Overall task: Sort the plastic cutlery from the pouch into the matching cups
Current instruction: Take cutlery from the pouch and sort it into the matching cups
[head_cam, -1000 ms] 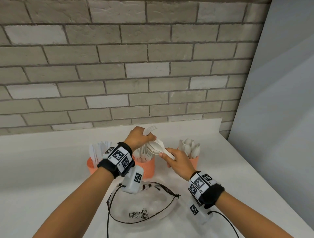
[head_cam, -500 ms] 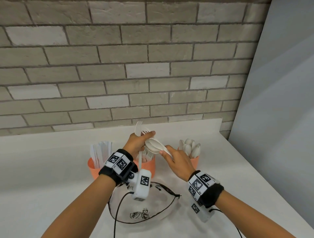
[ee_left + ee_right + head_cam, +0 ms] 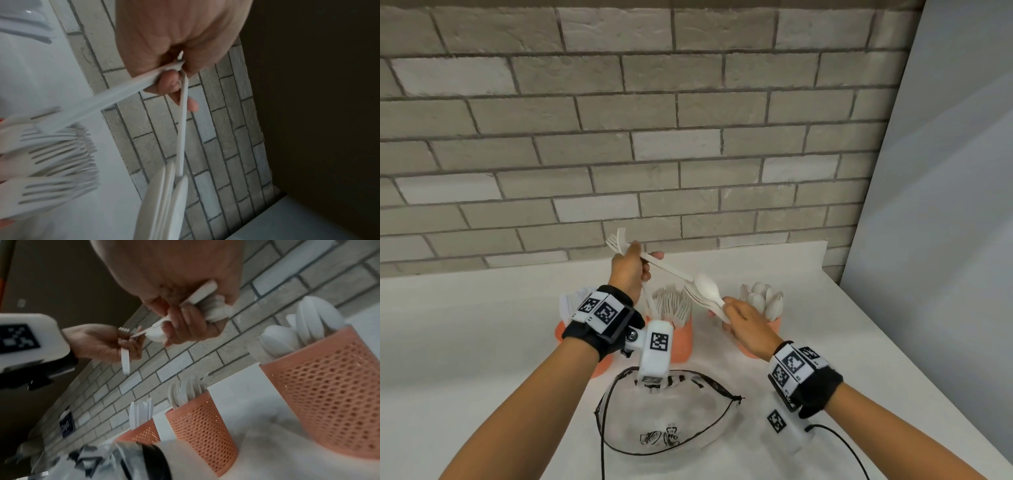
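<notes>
- Head view: the left hand curls round two forks, lifted clear above the fork cup. The right hand grips a stack of spoons beside the spoon cup, apparently separating kinds. The pouch lies flat nearer the person.
- Left wrist view: fingers pinch the crossed fork handles.
- Right wrist view: fingers are closed round the spoon handles; the knife cup stands farthest.
</notes>
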Available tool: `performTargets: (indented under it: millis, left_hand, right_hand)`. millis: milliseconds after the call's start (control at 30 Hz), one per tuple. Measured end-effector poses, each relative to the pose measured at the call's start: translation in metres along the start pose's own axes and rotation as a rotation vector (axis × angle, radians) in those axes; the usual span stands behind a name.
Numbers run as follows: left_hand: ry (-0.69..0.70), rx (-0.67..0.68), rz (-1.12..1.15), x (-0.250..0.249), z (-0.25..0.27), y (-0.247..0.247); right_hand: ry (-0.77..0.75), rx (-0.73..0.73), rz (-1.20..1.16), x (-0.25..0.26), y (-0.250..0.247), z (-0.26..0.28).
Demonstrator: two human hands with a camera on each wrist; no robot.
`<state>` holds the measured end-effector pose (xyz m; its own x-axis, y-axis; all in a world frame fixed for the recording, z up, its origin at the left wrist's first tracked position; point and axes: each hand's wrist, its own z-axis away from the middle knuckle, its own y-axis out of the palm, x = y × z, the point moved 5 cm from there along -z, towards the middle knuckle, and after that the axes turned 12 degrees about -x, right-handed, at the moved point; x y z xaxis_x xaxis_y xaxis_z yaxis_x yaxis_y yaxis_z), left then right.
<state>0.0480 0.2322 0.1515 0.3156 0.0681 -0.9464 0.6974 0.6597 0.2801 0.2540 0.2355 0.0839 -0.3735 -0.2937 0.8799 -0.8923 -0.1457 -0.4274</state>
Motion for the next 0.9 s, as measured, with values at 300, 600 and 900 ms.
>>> performTargets:
  millis: [300, 600, 900]
  left_hand:
    - [-0.020, -0.124, -0.015, 0.010, -0.010, -0.011]
    - [-0.007, -0.297, 0.149, 0.017, -0.015, -0.022]
    - [0.066, -0.514, 0.241, 0.032, -0.006, -0.026]
  right_hand:
    - [0.349, -0.224, -0.582, -0.015, -0.030, -0.020]
    - [0.216, -0.613, -0.499, -0.024, -0.074, -0.038]
    - [0.158, -0.763, -0.485, -0.051, -0.071, -0.055]
